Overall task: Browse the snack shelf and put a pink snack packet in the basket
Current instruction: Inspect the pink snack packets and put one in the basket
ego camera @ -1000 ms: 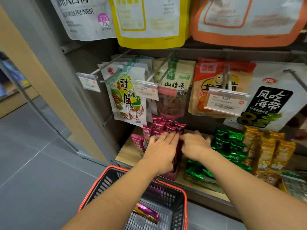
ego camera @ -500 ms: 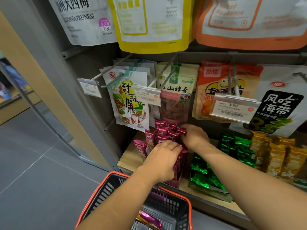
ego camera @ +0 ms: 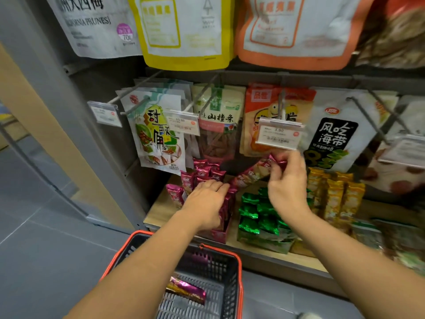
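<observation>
Left hand [ego camera: 207, 201], fingers together, rests flat on a carton of upright pink foil packets [ego camera: 202, 172] at the wooden shelf's [ego camera: 158, 212] left end, likely steadying them. Right hand [ego camera: 287, 187] pinches one long pink foil snack packet [ego camera: 251, 174] by its tip above them. One shiny wrapper [ego camera: 186, 291] lies in the red-rimmed black plastic basket [ego camera: 240, 284] below the front edge.

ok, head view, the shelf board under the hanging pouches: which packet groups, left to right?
pink packets → green packets → yellow packets
</observation>
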Motion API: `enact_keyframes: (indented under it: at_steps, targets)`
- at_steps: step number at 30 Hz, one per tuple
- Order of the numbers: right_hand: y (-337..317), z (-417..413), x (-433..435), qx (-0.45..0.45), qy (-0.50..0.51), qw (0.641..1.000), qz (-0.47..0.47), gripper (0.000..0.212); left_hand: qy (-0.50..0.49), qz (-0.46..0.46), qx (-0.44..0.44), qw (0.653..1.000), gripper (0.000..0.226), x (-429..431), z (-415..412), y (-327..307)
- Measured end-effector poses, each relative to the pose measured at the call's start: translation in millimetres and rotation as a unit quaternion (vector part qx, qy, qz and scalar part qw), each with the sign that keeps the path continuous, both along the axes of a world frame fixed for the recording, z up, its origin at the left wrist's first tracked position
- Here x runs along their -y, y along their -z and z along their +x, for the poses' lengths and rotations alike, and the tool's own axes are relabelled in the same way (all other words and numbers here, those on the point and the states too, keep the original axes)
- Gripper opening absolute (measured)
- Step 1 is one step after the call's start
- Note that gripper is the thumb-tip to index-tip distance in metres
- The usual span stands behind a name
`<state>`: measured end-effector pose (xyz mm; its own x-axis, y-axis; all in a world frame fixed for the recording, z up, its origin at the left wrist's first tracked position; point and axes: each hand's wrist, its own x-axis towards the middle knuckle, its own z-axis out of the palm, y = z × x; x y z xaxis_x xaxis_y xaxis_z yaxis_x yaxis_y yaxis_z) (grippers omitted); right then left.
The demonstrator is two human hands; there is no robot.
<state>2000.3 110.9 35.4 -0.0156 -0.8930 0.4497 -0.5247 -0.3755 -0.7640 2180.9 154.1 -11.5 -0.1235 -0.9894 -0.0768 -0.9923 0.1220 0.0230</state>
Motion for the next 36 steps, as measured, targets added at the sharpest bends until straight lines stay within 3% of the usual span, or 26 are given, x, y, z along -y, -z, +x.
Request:
enact_keyframes:
  at_steps: [5, 8, 10, 13, 17, 20, 23, 26, 29, 33, 36]
  targets:
    - [-30, -42, -47, 0.087, 0.029, 0.993, -0.073, 0.017, -0.016, 0.021, -0.094, 0.995, 0.086, -11, 2, -18]
    - [-43, -63, -73, 0.143, 0.035, 0.985, -0.088, 0.019, -0.079, 0.016, -0.207, 0.975, 0.049, -23, 3, -56]
    - [-52, -71, -83, 0.166, 0.001, 0.984, -0.059, 0.024, -0.102, 0.026, -0.319, 0.942, 0.024, -36, 2, -87]
    - [-63, -73, -95, 0.215, -0.111, 0.969, 0.039, 0.027, -0.061, 0.095, -0.488, 0.866, 0.024, -68, -21, -126]
    - [-75, -60, -109, 0.322, -0.259, 0.888, 0.202, 0.017, -0.012, 0.170, -0.586, 0.792, 0.039, -113, -66, -128]
    - [-77, -51, -110, 0.276, -0.328, 0.869, 0.247, 0.026, -0.054, 0.131, -0.661, 0.737, 0.040, -126, -78, -112]
    - [-65, -40, -106, 0.161, -0.367, 0.860, 0.315, 0.041, -0.081, 0.059, -0.691, 0.716, 0.035, -125, -76, -106]
    - [-51, -29, -98, 0.075, -0.397, 0.856, 0.322, 0.067, -0.118, 0.011, -0.695, 0.709, 0.034, -119, -68, -107]
    - [-51, -25, -90, 0.033, -0.432, 0.838, 0.332, 0.064, -0.150, -0.015, -0.680, 0.717, 0.038, -111, -57, -111]
    - [-58, -22, -86, -0.011, -0.488, 0.795, 0.359, 0.053, -0.176, -0.019, -0.760, 0.625, 0.051, -106, -31, -121]
    - [-65, -24, -81, -0.005, -0.524, 0.767, 0.370, 0.050, -0.168, -0.030, -0.779, 0.604, 0.040, -110, -12, -123]
